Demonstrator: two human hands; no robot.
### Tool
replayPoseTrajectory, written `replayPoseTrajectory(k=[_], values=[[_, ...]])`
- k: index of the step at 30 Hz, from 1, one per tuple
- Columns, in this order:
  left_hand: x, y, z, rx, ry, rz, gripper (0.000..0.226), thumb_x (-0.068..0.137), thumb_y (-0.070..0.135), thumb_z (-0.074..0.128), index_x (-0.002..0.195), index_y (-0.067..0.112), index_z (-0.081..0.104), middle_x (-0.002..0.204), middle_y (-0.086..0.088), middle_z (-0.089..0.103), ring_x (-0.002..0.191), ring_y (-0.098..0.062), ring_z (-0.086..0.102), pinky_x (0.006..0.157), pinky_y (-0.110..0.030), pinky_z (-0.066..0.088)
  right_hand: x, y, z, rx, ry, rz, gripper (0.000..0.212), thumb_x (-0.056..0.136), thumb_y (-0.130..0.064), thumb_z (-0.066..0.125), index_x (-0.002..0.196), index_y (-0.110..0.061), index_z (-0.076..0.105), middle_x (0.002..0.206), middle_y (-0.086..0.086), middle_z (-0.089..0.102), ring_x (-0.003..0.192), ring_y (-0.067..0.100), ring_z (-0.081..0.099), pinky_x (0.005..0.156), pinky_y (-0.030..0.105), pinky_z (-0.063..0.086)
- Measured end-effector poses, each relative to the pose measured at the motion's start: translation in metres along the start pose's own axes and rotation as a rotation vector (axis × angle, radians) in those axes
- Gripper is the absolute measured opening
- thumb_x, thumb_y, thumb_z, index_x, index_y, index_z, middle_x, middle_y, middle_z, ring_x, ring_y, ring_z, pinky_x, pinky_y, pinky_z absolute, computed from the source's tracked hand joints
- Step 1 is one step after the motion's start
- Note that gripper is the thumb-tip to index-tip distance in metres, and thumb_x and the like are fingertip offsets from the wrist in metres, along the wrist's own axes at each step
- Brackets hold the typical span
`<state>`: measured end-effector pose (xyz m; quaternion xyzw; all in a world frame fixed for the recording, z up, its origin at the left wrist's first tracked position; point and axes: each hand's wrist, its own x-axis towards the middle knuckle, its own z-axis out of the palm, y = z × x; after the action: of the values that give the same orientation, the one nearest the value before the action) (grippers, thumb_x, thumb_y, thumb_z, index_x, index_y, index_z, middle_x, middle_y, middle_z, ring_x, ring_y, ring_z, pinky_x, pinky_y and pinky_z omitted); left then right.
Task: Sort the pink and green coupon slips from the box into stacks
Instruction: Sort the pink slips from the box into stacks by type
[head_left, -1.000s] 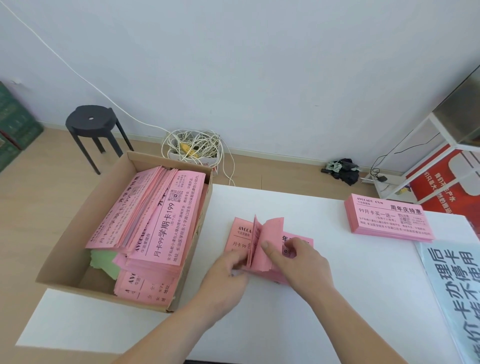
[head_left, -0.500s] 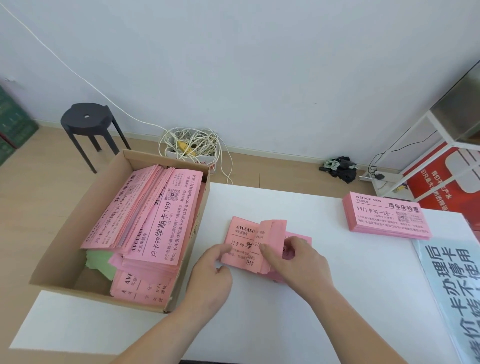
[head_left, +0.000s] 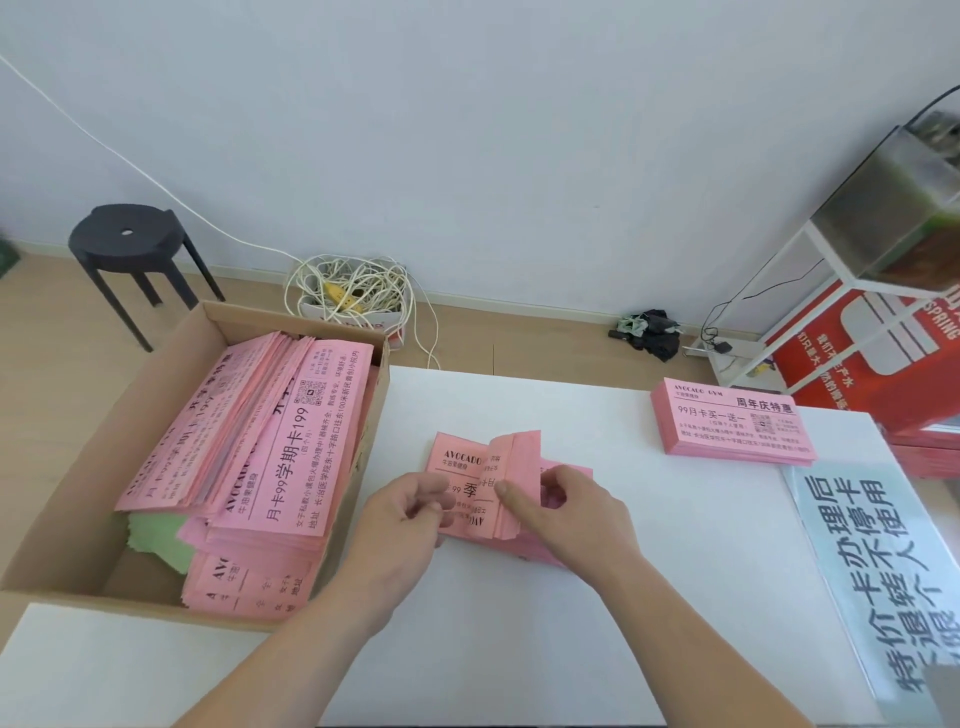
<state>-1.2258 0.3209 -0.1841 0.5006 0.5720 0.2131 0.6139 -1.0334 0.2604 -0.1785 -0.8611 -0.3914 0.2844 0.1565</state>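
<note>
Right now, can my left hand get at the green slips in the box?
Probably not directly. The left hand is pinching the pink bundle on the table, and the green slips lie mostly buried under leaning pink slips in the box.

one brown cardboard box (head_left: 62, 525) holds several loose heaps of pink printed paper slips (head_left: 291, 457) and one patch of green paper slips (head_left: 156, 540). two pink slip stacks lie on the one white table (head_left: 623, 597): a neat stack (head_left: 735, 423) and a fanned stack (head_left: 467, 467). two bare hands.
</note>
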Motion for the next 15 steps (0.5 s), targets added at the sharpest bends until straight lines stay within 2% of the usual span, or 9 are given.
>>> replayPoseTrajectory(k=[4, 7, 11, 14, 15], values=[[-0.0034, -0.0031, -0.0028, 0.028, -0.028, -0.008, 0.039, 0.099, -0.003, 0.047, 0.120, 0.020, 0.068, 0.108, 0.005, 0.075, 0.095, -0.009, 0.072, 0.097, -0.033, 0.057, 0.0001, -0.0004, 0.0009, -0.013, 0.011, -0.010, 0.065, 0.070, -0.092, 0.054, 0.099, -0.034, 0.062, 0.093, -0.022, 0.066, 0.090, 0.002, 0.063, 0.078, 0.027, 0.049], [-0.0074, -0.0012, -0.0008, 0.025, -0.108, 0.008, 0.047, 0.098, -0.004, 0.044, 0.111, 0.032, 0.072, 0.099, 0.012, 0.078, 0.099, -0.019, 0.072, 0.098, -0.036, 0.056, 0.0003, 0.0007, 0.0012, -0.019, 0.004, -0.008, 0.066, 0.073, -0.090, 0.053, 0.108, -0.034, 0.062, 0.097, -0.024, 0.064, 0.095, 0.006, 0.063, 0.077, 0.027, 0.045], [-0.0041, -0.0046, 0.0015, -0.037, -0.023, -0.013, 0.032, 0.104, 0.007, 0.048, 0.120, 0.027, 0.066, 0.099, 0.010, 0.075, 0.100, -0.017, 0.072, 0.087, -0.031, 0.060, 0.0006, 0.0016, 0.0009, -0.023, 0.005, -0.005, 0.065, 0.074, -0.089, 0.052, 0.108, -0.035, 0.062, 0.099, -0.024, 0.065, 0.096, 0.006, 0.064, 0.078, 0.027, 0.046], [-0.0017, -0.0077, 0.0033, -0.074, 0.072, -0.055, 0.020, 0.106, 0.016, 0.050, 0.122, 0.027, 0.055, 0.106, 0.002, 0.069, 0.100, -0.024, 0.071, 0.067, -0.014, 0.054, -0.0003, 0.0016, -0.0002, -0.021, -0.014, -0.002, 0.051, 0.079, -0.081, 0.056, 0.100, -0.035, 0.062, 0.094, -0.024, 0.065, 0.091, 0.002, 0.063, 0.076, 0.026, 0.047], [-0.0003, -0.0089, 0.0045, -0.075, 0.093, -0.051, 0.022, 0.105, 0.014, 0.053, 0.124, 0.026, 0.055, 0.105, -0.003, 0.069, 0.097, -0.025, 0.072, 0.070, -0.018, 0.057, -0.0008, 0.0011, -0.0006, -0.023, -0.016, -0.002, 0.047, 0.081, -0.079, 0.056, 0.097, -0.035, 0.062, 0.092, -0.023, 0.066, 0.088, 0.001, 0.062, 0.074, 0.026, 0.047]])
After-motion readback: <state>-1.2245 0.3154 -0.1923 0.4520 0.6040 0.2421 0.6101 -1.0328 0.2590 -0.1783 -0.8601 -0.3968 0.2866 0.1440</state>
